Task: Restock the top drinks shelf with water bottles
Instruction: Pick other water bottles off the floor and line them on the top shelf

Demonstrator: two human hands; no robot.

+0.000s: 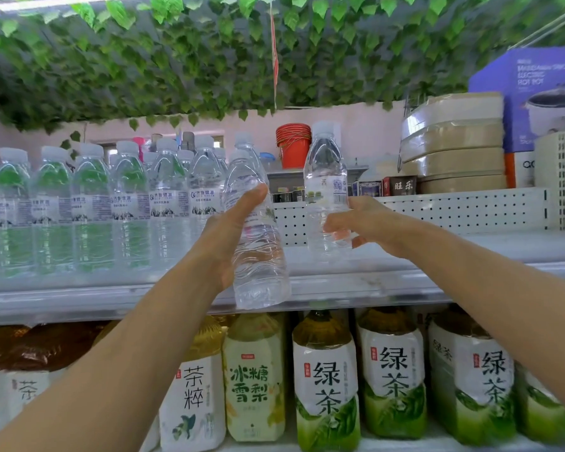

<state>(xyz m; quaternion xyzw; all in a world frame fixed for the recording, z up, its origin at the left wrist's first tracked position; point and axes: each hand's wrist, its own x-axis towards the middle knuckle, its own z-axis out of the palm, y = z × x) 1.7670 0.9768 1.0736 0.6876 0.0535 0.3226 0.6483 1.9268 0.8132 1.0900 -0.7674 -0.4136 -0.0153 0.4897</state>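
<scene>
At the front edge of the top white metal drinks shelf [356, 282], in the head view, both hands are holding bottles up. The left hand [229, 236] is gripping a clear plastic water bottle with a white cap [255, 230]; its thumb is lying along the near side and the remaining fingers are curling round the far side, clamped on the bottle. This bottle is leaning with its cap toward the left, its base hanging just in front of the shelf's front edge. The right hand [362, 223] is gripping a second clear capped water bottle [327, 190] at its lower half, fingers wrapping round it and showing through the plastic. This second bottle is standing upright over the shelf, near the middle; whether its base is touching the shelf cannot be told. A row of matching clear water bottles [111, 203] is filling the left portion of the shelf up to the left-hand bottle. Toward the right back corner, stacked tan wrapped round trays [454, 148] are sitting behind a white perforated panel [454, 210]. Green-labelled tea bottles [327, 380] are occupying the shelf below.
</scene>
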